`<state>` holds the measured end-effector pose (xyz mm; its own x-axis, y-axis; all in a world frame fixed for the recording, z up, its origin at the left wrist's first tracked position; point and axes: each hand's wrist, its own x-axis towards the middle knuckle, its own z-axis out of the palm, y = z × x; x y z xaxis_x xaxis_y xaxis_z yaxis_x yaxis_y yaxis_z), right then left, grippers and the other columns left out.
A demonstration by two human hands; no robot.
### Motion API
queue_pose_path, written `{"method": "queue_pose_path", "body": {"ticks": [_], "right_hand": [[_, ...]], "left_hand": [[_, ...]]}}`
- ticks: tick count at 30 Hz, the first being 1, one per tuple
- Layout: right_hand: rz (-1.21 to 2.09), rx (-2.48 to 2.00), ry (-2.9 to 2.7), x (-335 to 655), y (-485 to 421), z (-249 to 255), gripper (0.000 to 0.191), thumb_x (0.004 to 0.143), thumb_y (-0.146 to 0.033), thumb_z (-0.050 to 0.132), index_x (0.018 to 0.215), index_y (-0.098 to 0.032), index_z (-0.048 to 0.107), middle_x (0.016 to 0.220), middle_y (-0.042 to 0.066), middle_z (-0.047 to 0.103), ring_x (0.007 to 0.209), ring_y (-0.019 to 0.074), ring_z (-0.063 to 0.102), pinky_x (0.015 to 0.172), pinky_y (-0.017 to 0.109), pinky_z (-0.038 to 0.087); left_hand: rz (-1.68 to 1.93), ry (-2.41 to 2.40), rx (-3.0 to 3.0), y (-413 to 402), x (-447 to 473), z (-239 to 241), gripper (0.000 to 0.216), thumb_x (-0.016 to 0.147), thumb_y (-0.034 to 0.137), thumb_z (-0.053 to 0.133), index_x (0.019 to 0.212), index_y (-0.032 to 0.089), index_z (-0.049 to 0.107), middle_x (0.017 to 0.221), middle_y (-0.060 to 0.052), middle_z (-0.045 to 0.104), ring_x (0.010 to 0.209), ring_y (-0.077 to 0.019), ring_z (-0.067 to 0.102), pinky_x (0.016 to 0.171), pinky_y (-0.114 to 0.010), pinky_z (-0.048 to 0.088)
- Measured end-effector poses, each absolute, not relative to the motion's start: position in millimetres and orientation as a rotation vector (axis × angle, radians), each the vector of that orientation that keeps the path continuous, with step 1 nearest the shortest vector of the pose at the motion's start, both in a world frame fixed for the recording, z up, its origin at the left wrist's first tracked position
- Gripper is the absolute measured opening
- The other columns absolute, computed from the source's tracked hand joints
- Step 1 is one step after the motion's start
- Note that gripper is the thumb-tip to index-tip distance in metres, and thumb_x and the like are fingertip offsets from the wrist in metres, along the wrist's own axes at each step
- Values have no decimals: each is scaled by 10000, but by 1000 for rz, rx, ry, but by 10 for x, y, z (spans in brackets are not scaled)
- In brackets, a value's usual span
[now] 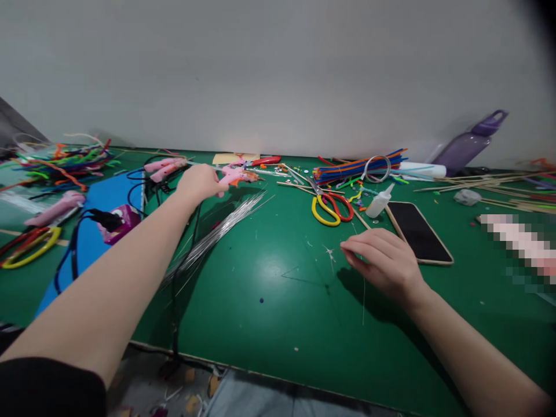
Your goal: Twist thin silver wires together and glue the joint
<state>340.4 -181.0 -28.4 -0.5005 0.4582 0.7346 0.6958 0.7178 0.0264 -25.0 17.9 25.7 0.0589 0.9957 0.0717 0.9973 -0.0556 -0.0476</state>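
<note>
Glue gun (235,172) of pink plastic, with orange parts, sits in the curled grasp of the left hand (198,185), beyond a fanned bundle of thin silvery wires (217,230) on the glossy green table (286,330). The right hand (388,263), fingertips pressed together, pinches a spindly whitish star-shaped piece (330,252) near a black-screened smartphone (420,231).
</note>
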Motion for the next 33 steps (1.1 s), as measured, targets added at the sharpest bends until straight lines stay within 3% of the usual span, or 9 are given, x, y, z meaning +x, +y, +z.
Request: {"method": "queue_pose_path", "body": {"ticks": [6,14,27,33], "right_hand": [[-405,-874,-2184,3403,-1806,-292,240,773,-95,671,984,-207,641,857,35,714,772,166,650,726,324,541],[-413,-892,-2177,3411,-1806,-297,224,772,-99,672,968,-205,651,850,30,716,780,164,657,734,321,545],[-390,-912,-2159,3422,-1794,-299,216,780,-111,661,974,-207,660,854,31,715,773,160,655,720,325,546],[-390,-900,-2165,3413,-1799,-300,212,785,-109,656,971,-210,658,852,32,715,769,161,653,720,324,545]], "left_hand": [[67,-2153,-2235,254,-475,93,357,695,481,546,681,190,751,572,-87,652,672,-249,629,642,-297,424],[-21,-2166,-2295,344,-435,-129,359,722,512,547,703,210,741,774,-89,741,761,-238,655,641,-269,436],[46,-2077,-2264,489,-328,-196,325,768,418,525,712,161,717,785,-169,697,821,-301,642,745,-346,459],[-12,-2047,-2208,344,-232,-60,471,826,515,461,868,119,712,870,-208,691,893,-339,623,772,-370,448]]}}
